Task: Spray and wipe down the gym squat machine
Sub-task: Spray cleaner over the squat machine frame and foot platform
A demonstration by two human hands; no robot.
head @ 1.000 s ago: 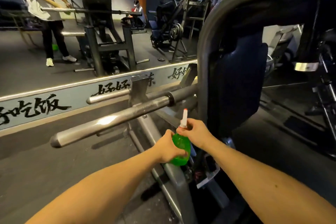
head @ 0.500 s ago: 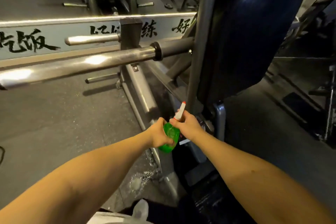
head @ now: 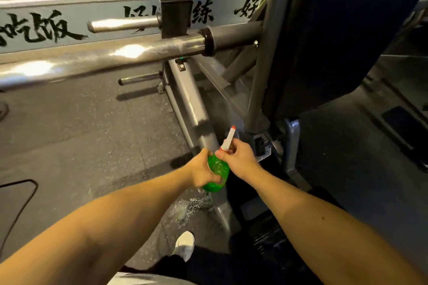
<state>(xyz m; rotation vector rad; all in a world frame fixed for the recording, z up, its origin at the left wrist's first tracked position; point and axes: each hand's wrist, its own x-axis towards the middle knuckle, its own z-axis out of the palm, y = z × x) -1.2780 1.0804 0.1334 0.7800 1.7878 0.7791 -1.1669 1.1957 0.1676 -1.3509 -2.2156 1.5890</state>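
- White shoe (head: 185,246) at bottom edge on the grey floor (head: 81,146). Wet splatter (head: 185,209) just ahead of it, beside the machine base.
- Black cable (head: 23,192) loops on the floor at far L.
- L hand (head: 201,170): fingers wrapped round the body of the green spray bottle (head: 217,174), full grasp, bottle tilted a bit.
- R hand (head: 242,159): fingers curled at the bottle neck, gripping the base of the white nozzle (head: 228,140). Nozzle tip is red and points up and away.
- Bottle is off the ground w/ both hands on it, low by the foot of the squat machine (head: 196,109), just in front of its slanted grey rail.
- Dark blue pad (head: 347,30) upper R, on a grey upright.
- Chrome bar (head: 92,60) runs from L to centre, ends in a black collar + grey sleeve.
- Far: pale wall strip (head: 104,10) w/ black brush writing. Readable: "吃饭" at L, "练" and "好" nr centre. Chars between are hidden by a post.
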